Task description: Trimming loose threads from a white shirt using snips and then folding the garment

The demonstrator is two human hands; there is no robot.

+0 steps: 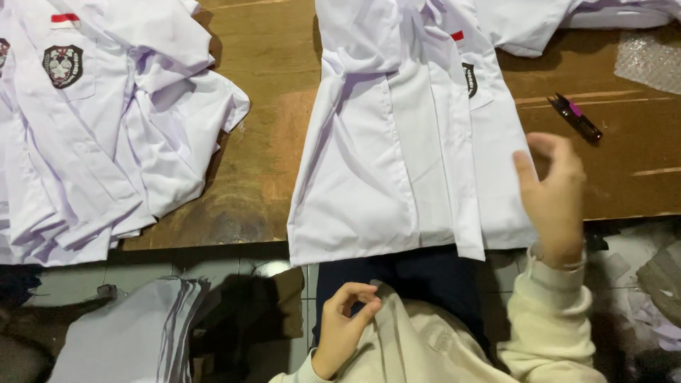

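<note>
A white uniform shirt (pixel 397 142) lay front up on the wooden desk (pixel 262 142), its placket buttoned and its hem hanging just past the near desk edge, probably so the person could reach it from where they sat. A dark crest badge (pixel 469 79) and a small red tab (pixel 457 35) showed on its chest pocket side.

The right hand (pixel 553 195) hovered just above the shirt's right edge, fingers loosely curled with thumb and forefinger nearly meeting; its grip held nothing that could be seen. The left hand (pixel 344 330) sat low near the lap, off the desk, thumb and forefinger pinched together. Whether a thread or other tiny thing lay between them could not be told.

Thread snips with a purple handle (pixel 578 117) rested on bare wood just right of the shirt, within the right hand's reach. A heap of similar white shirts (pixel 106 142) covered the desk's left end, well apart from the single shirt, with a strip of open wood between them. Bubble wrap (pixel 649 60) sat at the far right. Below the near edge stood a stack of folded grey cloth (pixel 135 333).
</note>
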